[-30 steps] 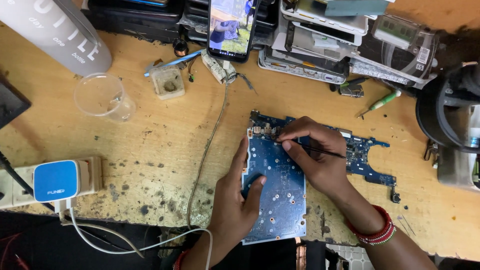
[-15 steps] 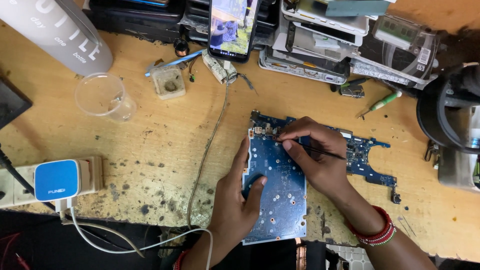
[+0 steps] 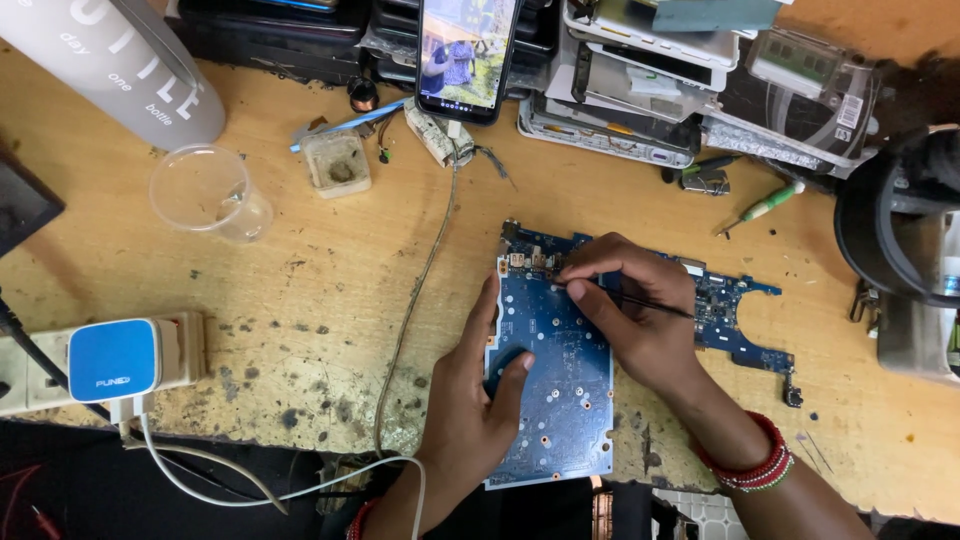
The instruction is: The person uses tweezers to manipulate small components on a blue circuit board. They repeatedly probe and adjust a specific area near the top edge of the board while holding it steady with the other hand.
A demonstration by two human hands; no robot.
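Your left hand lies flat and unclenched on the blue printed circuit board, fingers along its left edge and thumb pressed onto its face. The board rests on the scarred wooden workbench, its near edge at the bench's front. Your right hand, red beaded bracelet at the wrist, pinches a thin black metal probe whose tip meets the board's upper left corner. Above the board, a smartphone with a lit screen leans on stacked laptop parts. Well left of the board sit a clear plastic cup and a blue-and-white charger. A green-handled screwdriver lies up and right of the board.
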